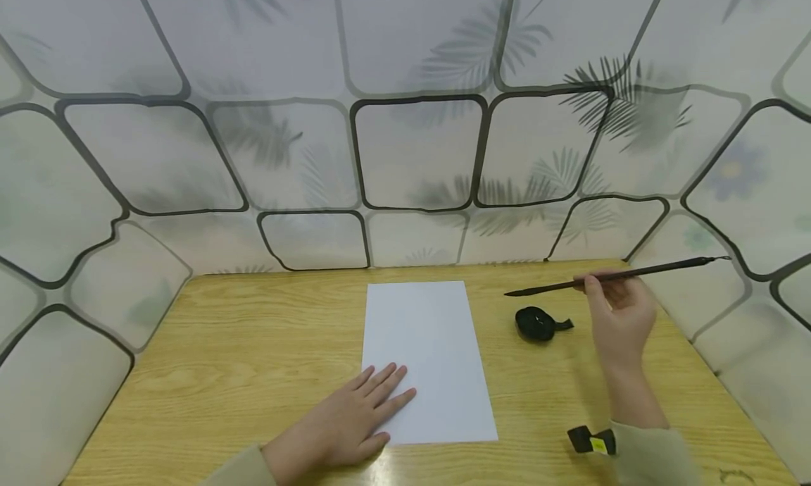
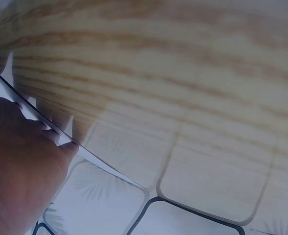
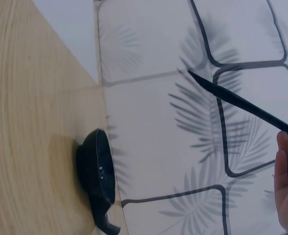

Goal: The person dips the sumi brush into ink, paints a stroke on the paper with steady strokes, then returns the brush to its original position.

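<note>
A calligraphy brush (image 1: pixel 621 277) with a dark handle is pinched in my right hand (image 1: pixel 624 324), raised above the table. Its dark pointed tip faces left and a hanging loop shows at the other end. Below and left of that hand sits a small black ink dish (image 1: pixel 535 324) with a short handle; dark liquid glints inside it in the right wrist view. My left hand (image 1: pixel 351 419) lies flat with fingers spread on the lower left part of a blank white sheet of paper (image 1: pixel 437 359). In the left wrist view the sheet's edge (image 2: pixel 109 169) runs past the fingertips.
The wooden table (image 1: pixel 253 345) has a light grain and ends at a wall (image 1: pixel 418 155) covered in leaf and stone patterned material. That covering also rises on both sides. A black strap with a yellow label (image 1: pixel 598 444) sits at the right sleeve.
</note>
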Tool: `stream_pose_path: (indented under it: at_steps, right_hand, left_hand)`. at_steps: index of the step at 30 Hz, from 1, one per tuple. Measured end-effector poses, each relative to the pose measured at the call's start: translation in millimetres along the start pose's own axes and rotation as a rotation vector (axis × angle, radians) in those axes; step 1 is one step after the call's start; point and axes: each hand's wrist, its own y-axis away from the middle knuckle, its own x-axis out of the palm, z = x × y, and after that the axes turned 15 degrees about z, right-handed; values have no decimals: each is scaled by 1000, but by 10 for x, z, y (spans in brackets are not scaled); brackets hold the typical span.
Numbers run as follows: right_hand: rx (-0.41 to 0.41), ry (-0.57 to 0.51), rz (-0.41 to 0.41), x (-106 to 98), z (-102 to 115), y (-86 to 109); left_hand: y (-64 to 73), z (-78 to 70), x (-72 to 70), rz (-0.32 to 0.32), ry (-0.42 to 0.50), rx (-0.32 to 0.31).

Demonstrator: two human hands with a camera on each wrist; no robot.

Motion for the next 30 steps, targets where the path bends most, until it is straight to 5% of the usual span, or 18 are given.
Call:
stream_pose_path:
  at_steps: [4, 30]
  right_hand:
    - [-32, -94, 11, 94, 12, 1]
    - [-78, -145, 121, 624, 35, -44]
  left_hand:
    - [0, 1, 0, 1, 3, 0]
    - [4, -7, -29, 12, -22, -9]
